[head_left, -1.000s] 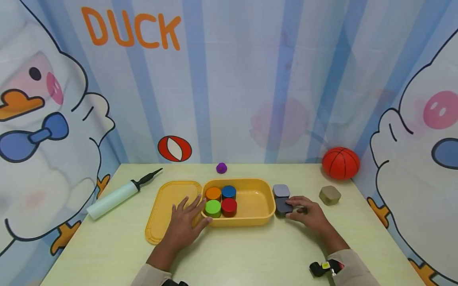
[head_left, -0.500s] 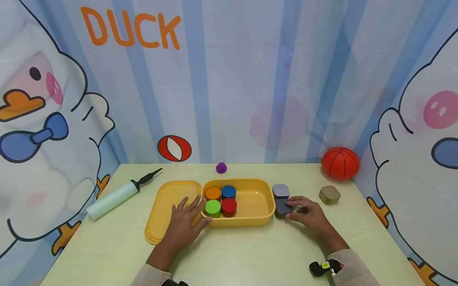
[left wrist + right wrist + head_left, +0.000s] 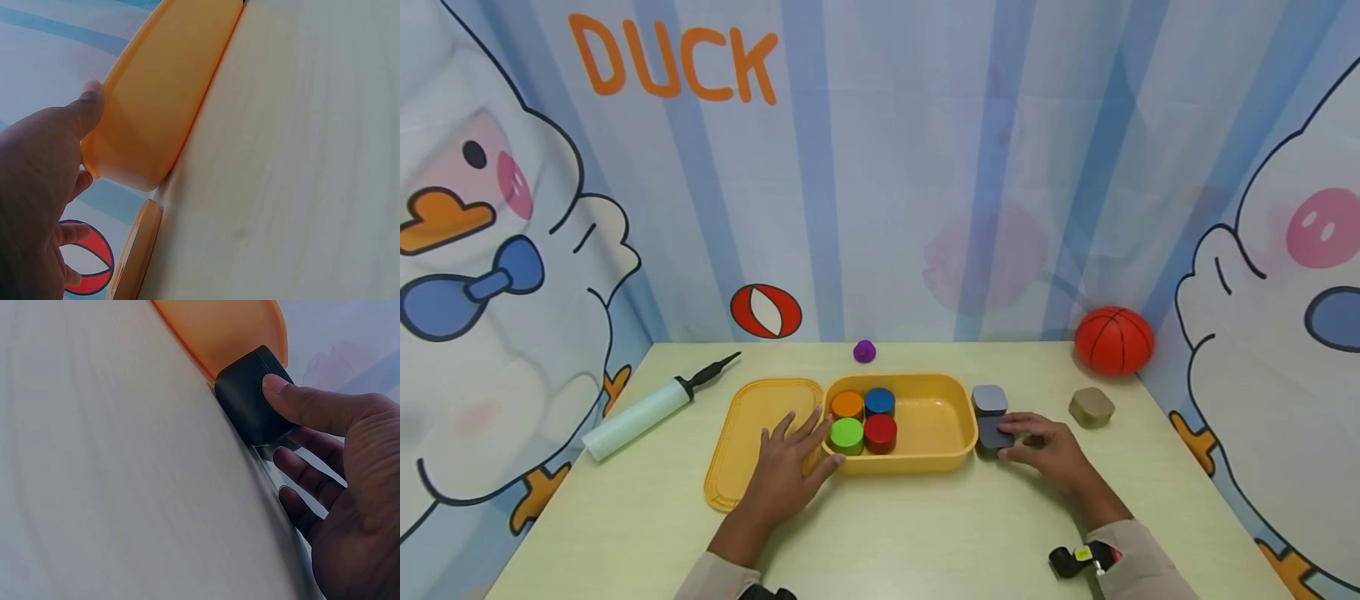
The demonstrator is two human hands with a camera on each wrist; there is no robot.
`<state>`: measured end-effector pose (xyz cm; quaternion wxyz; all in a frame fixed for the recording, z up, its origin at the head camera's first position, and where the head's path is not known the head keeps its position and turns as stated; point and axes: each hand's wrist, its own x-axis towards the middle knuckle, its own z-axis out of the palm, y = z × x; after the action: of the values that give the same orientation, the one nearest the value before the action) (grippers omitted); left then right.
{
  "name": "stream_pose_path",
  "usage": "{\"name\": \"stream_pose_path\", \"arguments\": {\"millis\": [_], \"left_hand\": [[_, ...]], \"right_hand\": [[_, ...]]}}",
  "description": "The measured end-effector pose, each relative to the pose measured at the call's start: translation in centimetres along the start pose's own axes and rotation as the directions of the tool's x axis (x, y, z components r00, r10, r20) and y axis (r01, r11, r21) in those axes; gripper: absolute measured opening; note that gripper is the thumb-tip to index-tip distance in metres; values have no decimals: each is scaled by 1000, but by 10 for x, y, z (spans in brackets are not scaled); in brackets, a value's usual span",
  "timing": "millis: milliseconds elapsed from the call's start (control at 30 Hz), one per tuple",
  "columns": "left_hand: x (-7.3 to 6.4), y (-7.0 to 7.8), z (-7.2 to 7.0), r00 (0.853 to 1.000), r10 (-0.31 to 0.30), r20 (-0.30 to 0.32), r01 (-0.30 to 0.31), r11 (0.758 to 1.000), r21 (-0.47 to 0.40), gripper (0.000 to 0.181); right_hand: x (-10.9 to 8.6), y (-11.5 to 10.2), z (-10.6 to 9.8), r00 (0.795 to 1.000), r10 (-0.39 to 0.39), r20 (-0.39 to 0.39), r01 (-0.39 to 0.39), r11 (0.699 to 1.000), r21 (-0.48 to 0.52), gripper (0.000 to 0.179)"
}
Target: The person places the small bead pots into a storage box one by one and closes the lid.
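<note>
Right of centre in the head view, the right hand has the dark block in a narrow pinch, thumb on one side, a finger round the other! And there's the block, low on the table, right up at the box's right end. In the right wrist view it sits at upper centre, thumb square on its face, the other fingers loose below. Just above it in the head view, the light block, tucked in close.

Over to the left hand, left of centre: fingers spread wide across the box's left end, thumb at the near corner, no grip closed around anything. The left wrist view has that thumb against the outer wall. Below the palm, the lid lies flat.

Inside the box, a neat foursome packs the left half: orange cylinder and blue cylinder on top, green cylinder and red cylinder below.

Out wide, the pump slants at left, the purple toy sits at mid-frame by the curtain, and at far right it's the ball above the tan block.
</note>
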<state>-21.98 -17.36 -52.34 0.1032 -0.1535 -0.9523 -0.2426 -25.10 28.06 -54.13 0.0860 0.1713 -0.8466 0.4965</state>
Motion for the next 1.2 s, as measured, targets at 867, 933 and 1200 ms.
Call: {"name": "stream_pose_path", "arguments": {"millis": [867, 933, 1200], "left_hand": [[-1, 4, -3, 1000, -12, 3, 12, 1000, -11, 71], [-1, 4, -4, 1000, -11, 0, 11, 1000, -12, 71], [-1, 3, -3, 1000, -6, -2, 6, 1000, -14, 71]], "right_hand": [[5, -33, -31, 997, -7, -77, 7, 1000, -11, 39], [7, -35, -30, 996, -30, -88, 31, 1000, 4, 38], [15, -46, -24, 989, -92, -119, 97, 995, 31, 36]]}}
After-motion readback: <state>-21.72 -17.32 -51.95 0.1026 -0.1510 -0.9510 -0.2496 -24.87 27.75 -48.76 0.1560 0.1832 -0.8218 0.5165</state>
